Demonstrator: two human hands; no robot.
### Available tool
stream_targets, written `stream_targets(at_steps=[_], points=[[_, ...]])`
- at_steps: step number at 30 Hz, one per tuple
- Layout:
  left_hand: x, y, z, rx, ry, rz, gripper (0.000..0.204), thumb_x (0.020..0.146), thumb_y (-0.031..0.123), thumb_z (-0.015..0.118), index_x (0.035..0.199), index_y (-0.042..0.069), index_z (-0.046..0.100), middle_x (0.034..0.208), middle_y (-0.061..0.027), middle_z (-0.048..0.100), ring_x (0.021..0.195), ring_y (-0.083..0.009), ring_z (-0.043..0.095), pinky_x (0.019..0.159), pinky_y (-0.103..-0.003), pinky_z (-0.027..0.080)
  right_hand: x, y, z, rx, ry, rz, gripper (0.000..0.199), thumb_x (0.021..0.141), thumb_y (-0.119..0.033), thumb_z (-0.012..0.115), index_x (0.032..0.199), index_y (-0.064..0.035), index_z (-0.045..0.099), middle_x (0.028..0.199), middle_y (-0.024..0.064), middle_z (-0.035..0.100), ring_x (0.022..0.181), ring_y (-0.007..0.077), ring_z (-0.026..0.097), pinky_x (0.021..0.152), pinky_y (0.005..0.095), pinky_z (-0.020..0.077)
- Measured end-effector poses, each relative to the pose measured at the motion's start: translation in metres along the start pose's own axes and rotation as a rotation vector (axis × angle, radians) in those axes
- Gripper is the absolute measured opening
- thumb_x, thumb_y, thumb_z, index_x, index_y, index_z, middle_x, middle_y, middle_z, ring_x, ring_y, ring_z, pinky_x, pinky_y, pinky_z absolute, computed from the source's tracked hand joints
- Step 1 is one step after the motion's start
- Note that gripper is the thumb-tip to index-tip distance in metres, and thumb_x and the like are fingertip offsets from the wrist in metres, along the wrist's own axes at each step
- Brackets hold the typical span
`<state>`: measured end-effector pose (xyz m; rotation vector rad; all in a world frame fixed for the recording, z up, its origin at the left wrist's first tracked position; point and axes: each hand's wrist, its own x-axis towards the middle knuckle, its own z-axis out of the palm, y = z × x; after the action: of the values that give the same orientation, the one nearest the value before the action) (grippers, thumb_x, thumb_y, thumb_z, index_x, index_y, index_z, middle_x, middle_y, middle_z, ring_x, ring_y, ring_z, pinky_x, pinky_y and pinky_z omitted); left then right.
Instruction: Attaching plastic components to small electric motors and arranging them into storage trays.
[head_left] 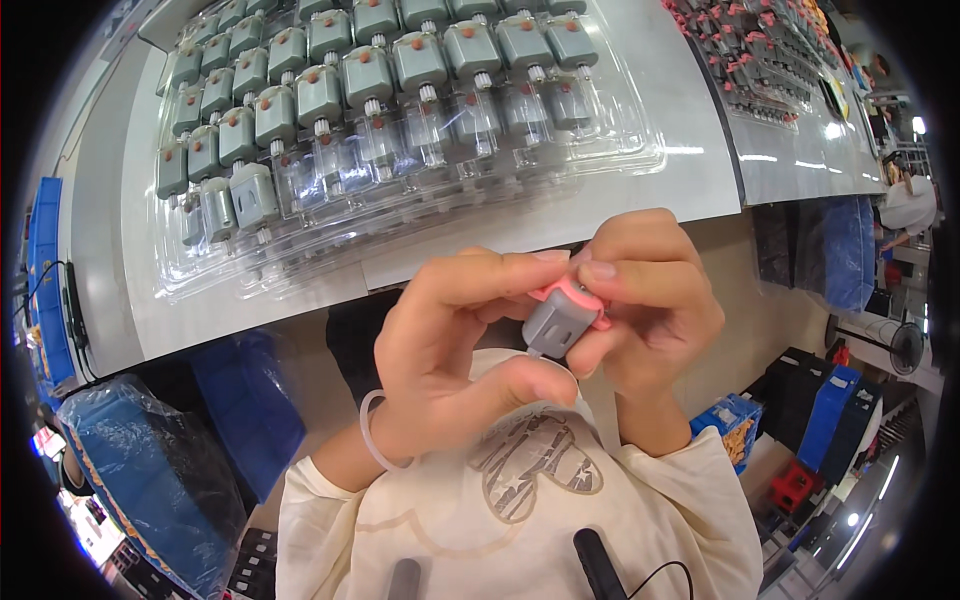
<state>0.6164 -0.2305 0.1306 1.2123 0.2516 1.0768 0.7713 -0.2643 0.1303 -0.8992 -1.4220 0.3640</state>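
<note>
- Grey metal is what I am seeing between my two hands: a small motor [556, 322] with a pink end cap [572, 291], held up in the air in front of my chest, below the near edge of the worktop [690, 150].
- I am gripping the motor body with my left hand [450, 360]; the thumb is pressing under the lower end and the forefinger is stretching over the top towards the cap.
- I am closing my right hand [650, 300] around the capped end, with thumb and forefinger pinching the pink cap from the right.
- Both hands are touching each other at the fingertips over the cap, so neither one is open.
- I am wearing a thin clear band [372, 432] on my left wrist and cream sleeves [700, 480] on both arms.
- On the worktop, a clear plastic tray [520, 190] is lying across the middle, reaching towards the far edge; rows of matching grey motors [320, 95] are filling its far and left pockets, while the pockets nearest me are looking mostly see-through.
- At the far right corner a second tray of pink and grey parts [760, 55] is sitting well apart from my hands.
- A blue bin wrapped in plastic film [150, 470] is standing below the left end of the worktop.
</note>
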Motion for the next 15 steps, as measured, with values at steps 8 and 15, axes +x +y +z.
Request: stream_targets(at_steps=[8,15], points=[[0.000,0.002,0.006,0.355,0.088,0.170,0.047,0.064,0.002,0.076,0.107,-0.001,0.056,0.090,-0.0111,0.061,0.076,-0.0189,0.060,0.062,-0.028,0.051,0.002,0.000,-0.004,0.078,-0.060,0.035,0.035,0.062,-0.019,0.077,0.089,-0.0006,0.065,0.086,0.0094,0.060,0.073,0.0160,0.052,0.058,0.0237,0.0430],[0.011,0.015,0.006,0.950,-0.060,0.288,0.039,0.061,0.009,0.074,0.097,0.003,0.061,0.083,-0.0089,0.062,0.068,-0.0189,0.059,0.058,-0.026,0.048,0.029,-0.024,-0.018,0.052,-0.368,0.499,0.040,0.070,-0.028,0.074,0.093,0.0038,0.062,0.088,0.0134,0.057,0.079,0.0190,0.056,0.065,0.0260,0.0435]])
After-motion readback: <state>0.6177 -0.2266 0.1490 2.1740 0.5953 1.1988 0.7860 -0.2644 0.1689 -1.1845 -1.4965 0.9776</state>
